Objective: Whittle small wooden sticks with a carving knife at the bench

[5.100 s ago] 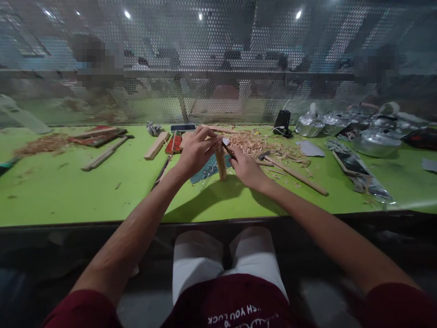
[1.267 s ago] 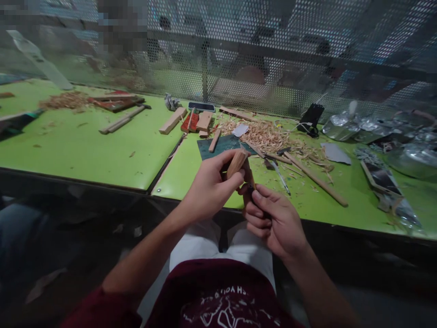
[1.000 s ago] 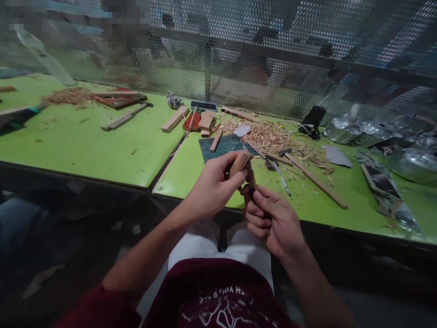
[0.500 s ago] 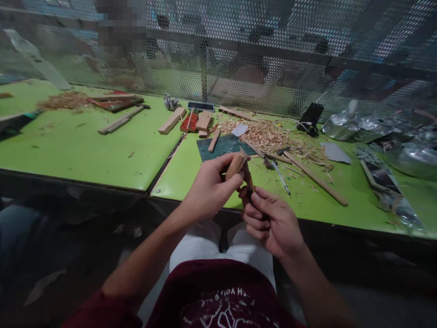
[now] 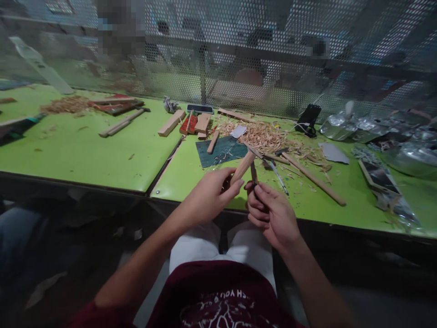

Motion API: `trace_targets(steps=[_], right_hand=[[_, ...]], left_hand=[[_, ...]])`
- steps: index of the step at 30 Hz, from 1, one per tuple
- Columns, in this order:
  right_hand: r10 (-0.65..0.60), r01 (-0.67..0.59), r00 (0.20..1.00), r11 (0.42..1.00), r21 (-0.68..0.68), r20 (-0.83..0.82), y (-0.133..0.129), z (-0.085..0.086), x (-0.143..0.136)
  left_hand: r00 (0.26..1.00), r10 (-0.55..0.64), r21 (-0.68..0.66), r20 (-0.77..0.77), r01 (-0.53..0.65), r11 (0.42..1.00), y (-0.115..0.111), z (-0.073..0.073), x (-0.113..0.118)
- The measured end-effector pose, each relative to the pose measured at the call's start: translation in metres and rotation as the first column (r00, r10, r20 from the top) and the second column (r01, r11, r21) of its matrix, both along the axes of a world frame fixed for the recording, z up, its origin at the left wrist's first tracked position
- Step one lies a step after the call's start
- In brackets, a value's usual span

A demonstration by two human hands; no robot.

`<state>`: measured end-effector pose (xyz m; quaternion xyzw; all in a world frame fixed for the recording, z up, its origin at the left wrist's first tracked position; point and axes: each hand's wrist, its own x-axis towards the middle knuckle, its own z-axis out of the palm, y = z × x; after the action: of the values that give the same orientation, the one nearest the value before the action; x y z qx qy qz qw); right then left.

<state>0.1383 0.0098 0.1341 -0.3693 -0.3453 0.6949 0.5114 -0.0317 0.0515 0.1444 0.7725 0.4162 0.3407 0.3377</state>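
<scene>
My left hand (image 5: 210,193) is closed round a pale wooden stick (image 5: 243,166), which slants up and away to the right. In my right hand (image 5: 273,212) is a carving knife (image 5: 253,174), gripped by its dark handle. Its blade points up just right of the wood; whether they touch I cannot tell. Both hands are over the table's front edge, above my lap. Beyond them lie a dark green mat (image 5: 221,154) with a small wood strip (image 5: 212,141), a pen (image 5: 280,180) and a hammer (image 5: 312,179) with a long wooden handle.
Wood shavings (image 5: 264,138) are heaped behind the mat on the green table (image 5: 136,157). Wood blocks (image 5: 172,123) and a phone (image 5: 200,109) lie farther back. Clear plastic-looking containers (image 5: 337,125) stand right, near another phone (image 5: 379,176). A perforated metal screen (image 5: 232,68) rises behind.
The wooden stick has swung from close in my left fingers to reaching farther out and up-right, showing more length. My right hand with the knife has shifted slightly right, the blade now more upright.
</scene>
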Motion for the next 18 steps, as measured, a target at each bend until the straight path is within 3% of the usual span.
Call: trace_targets(steps=[2,5,8,12,14,18], right_hand=[[-0.045,0.033,0.991,0.995,0.098,0.125,0.003,-0.004,0.001],[-0.206,0.083,0.893,0.95,0.302,0.401,0.009,-0.008,0.007],[-0.335,0.059,0.737,0.897,0.438,0.587,0.013,-0.008,0.014],[-0.369,-0.066,0.594,0.863,0.5,0.715,0.015,-0.008,0.02],[-0.445,-0.104,0.466,0.831,0.546,0.765,0.015,-0.01,0.022],[-0.579,-0.157,0.188,0.78,0.606,0.794,0.019,-0.013,0.022]], left_hand=[[0.991,0.131,0.218,-0.035,-0.12,0.969,0.002,-0.01,0.002],[0.951,0.309,0.496,0.012,-0.274,0.824,0.008,-0.018,0.004],[0.957,0.276,0.539,0.092,-0.281,0.794,0.015,-0.016,0.01],[0.948,0.295,0.596,0.123,-0.308,0.742,0.022,-0.01,0.024],[0.942,0.32,0.627,0.098,-0.308,0.716,0.025,-0.007,0.03],[0.956,0.293,0.657,-0.005,-0.218,0.721,0.033,-0.001,0.034]])
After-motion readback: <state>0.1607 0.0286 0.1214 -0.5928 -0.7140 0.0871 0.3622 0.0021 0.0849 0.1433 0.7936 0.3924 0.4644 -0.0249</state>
